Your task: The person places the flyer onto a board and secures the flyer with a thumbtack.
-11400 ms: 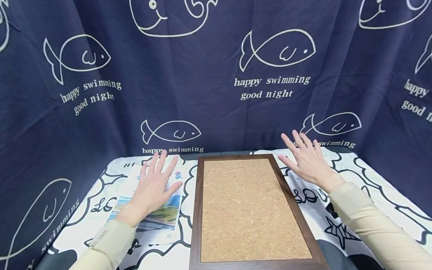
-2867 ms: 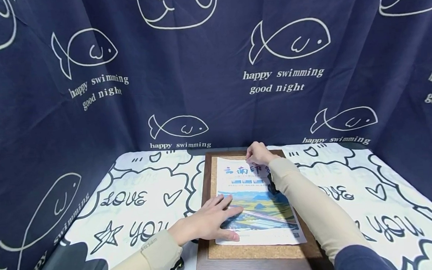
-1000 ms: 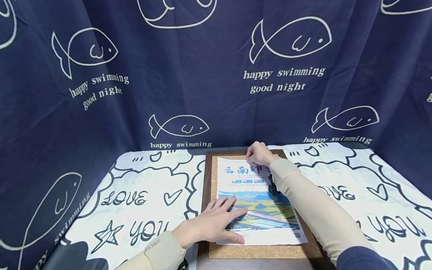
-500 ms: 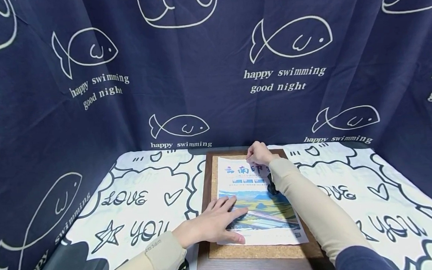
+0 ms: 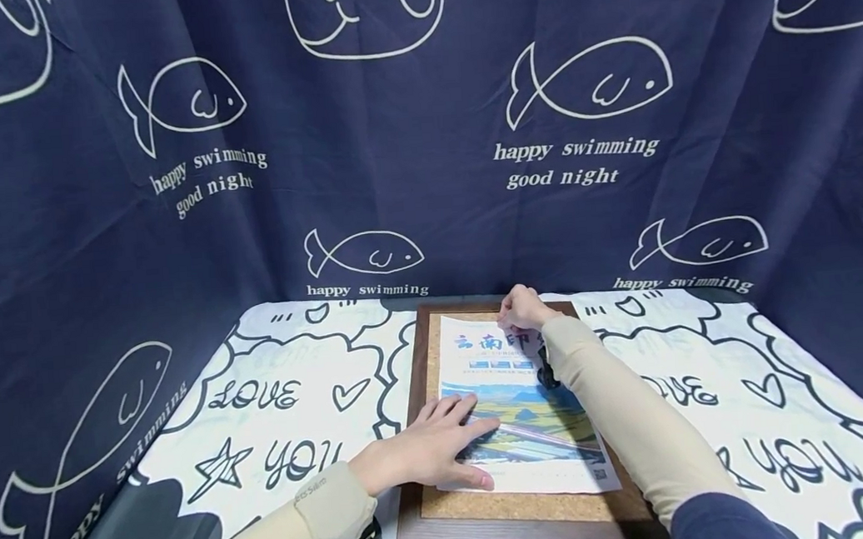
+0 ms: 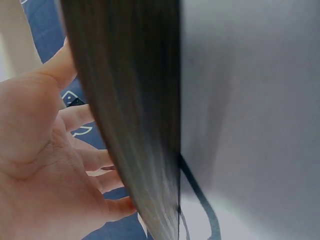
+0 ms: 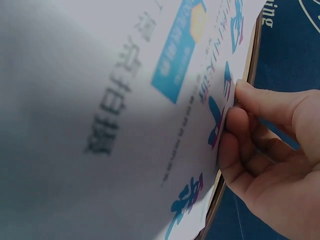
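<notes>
A printed poster (image 5: 519, 401) with a landscape picture and blue characters lies on the cork face (image 5: 523, 509) of a brown-framed corkboard (image 5: 540, 532). My left hand (image 5: 432, 445) rests spread on the poster's lower left side; in the left wrist view its fingers are partly hidden behind the wooden frame (image 6: 135, 100). At the poster's top edge, my right hand (image 5: 523, 309) has thumb and index finger pinched together against the paper. The right wrist view shows those fingertips at the poster (image 7: 125, 150) edge, the other fingers curled. I cannot tell what small thing they pinch.
The board stands on a white cloth (image 5: 312, 395) with black drawings and lettering. A dark blue curtain (image 5: 440, 177) with white fish rises close behind the board's far edge and along both sides. My right sleeve (image 5: 621, 398) crosses over the board's right side.
Earlier the poster lay left of the bare corkboard with both hands spread; now it lies on the cork. Over the last second both hands hold their places, while the head view shifts slightly.
</notes>
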Demonstrator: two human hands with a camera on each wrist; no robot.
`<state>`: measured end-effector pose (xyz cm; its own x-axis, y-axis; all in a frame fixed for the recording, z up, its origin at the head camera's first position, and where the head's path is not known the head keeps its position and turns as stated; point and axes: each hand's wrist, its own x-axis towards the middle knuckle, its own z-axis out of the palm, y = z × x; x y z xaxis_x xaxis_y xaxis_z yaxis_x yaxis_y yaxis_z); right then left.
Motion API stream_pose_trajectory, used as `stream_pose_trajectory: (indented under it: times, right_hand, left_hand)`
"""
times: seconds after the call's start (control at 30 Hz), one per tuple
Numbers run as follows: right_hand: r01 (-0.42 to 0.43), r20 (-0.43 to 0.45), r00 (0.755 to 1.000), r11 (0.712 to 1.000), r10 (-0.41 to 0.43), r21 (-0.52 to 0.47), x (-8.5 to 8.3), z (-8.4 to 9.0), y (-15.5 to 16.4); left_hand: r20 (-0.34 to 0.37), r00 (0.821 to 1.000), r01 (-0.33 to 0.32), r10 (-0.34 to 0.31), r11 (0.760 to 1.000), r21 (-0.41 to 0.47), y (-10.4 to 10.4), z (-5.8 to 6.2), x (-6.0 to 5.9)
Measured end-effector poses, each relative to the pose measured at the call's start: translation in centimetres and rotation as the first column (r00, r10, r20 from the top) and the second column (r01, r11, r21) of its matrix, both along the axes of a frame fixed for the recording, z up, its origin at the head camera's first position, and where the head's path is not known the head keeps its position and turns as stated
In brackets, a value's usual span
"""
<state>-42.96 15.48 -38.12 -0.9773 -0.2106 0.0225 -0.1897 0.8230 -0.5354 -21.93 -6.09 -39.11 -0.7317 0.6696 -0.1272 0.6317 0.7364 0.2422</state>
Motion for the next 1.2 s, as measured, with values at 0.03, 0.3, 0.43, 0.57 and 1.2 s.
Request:
stream_pose_trajectory:
  times: [0.03, 0.3, 0.43, 0.57, 1.2]
  right_hand:
    - [0.005, 0.01, 1.0, 1.0, -0.005, -0.003, -0.01, -0.03, 0.03]
    - [-0.012, 0.015, 1.0, 0.999, 0.012, -0.031, 0.03, -0.09, 0.22]
    - [-0.011, 0.005, 1.0, 1.0, 0.011, -0.018, 0.13, 0.24, 0.55]
    - [-0.004, -0.036, 0.999, 1.0, 0.004, 0.001, 0.15, 0.43, 0.8]
    - [-0.066, -0.106, 0.991, 0.984, 0.084, 0.164, 0.07, -0.04, 0.11]
  left_hand:
    - [-0.001, 1.0, 0.003, -0.003, 1.0, -0.002, 0.02, -0.02, -0.01]
    - [0.0, 1.0, 0.005, -0.005, 1.0, 0.01, -0.05, -0.04, -0.24]
    - [0.001, 1.0, 0.007, -0.007, 1.0, 0.012, 0.03, -0.05, -0.2]
    - [0.006, 1.0, 0.005, -0.005, 1.0, 0.016, 0.03, -0.02, -0.19]
    - [0.008, 1.0, 0.013, -0.013, 0.999, 0.031, 0.01, -0.31, -0.22]
